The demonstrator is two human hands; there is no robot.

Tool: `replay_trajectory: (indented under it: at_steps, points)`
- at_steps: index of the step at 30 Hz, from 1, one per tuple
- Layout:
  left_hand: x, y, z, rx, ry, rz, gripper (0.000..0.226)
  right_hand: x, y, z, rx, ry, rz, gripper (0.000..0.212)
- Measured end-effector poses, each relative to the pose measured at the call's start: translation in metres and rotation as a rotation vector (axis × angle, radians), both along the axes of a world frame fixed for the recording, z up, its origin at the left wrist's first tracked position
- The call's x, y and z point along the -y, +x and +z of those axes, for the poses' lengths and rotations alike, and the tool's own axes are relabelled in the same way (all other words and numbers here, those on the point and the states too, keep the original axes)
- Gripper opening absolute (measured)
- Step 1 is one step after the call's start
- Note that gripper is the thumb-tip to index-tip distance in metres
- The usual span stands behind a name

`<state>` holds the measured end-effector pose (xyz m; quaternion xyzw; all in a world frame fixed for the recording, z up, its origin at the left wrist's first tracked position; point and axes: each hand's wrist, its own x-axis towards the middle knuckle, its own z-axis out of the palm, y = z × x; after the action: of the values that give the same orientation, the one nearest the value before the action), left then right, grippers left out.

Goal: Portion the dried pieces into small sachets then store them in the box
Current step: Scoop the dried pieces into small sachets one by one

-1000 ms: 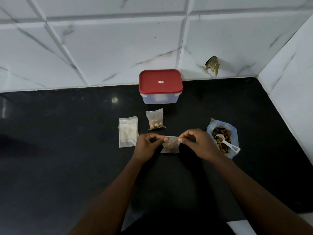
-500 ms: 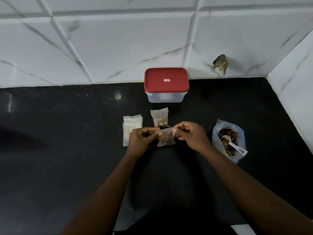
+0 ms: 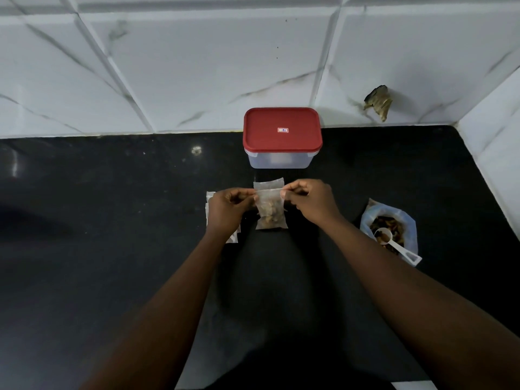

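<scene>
Left hand point(image 3: 228, 210) and right hand point(image 3: 310, 204) pinch the top corners of a clear, crinkly plastic sachet point(image 3: 269, 200) holding brown dried pieces point(image 3: 271, 218).

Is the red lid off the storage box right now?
No, the red lid sits closed on top of the clear box.

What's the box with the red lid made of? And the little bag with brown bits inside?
The box looks like plastic: cloudy see-through walls and a smooth red lid. The little sachet seems to be thin clear plastic film, perhaps cellophane: the brown pieces show through it and it wrinkles.
</scene>
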<state>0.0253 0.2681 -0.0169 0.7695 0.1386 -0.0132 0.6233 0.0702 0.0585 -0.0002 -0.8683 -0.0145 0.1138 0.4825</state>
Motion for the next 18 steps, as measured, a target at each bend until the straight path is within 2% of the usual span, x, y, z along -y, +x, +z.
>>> replay_trajectory:
  at_steps: [12, 14, 18]
  points:
    - [-0.005, 0.001, 0.007, -0.059, 0.095, -0.052, 0.009, -0.003, -0.004, 0.002, -0.066, 0.025, -0.064, 0.012]
    - [-0.006, -0.001, 0.011, -0.052, 0.111, -0.052, 0.01, -0.003, -0.009, 0.005, -0.042, 0.02, -0.094, 0.016]
    - [-0.009, -0.007, 0.018, -0.021, 0.197, -0.036, 0.014, -0.007, -0.023, 0.016, 0.124, 0.033, -0.149, 0.016]
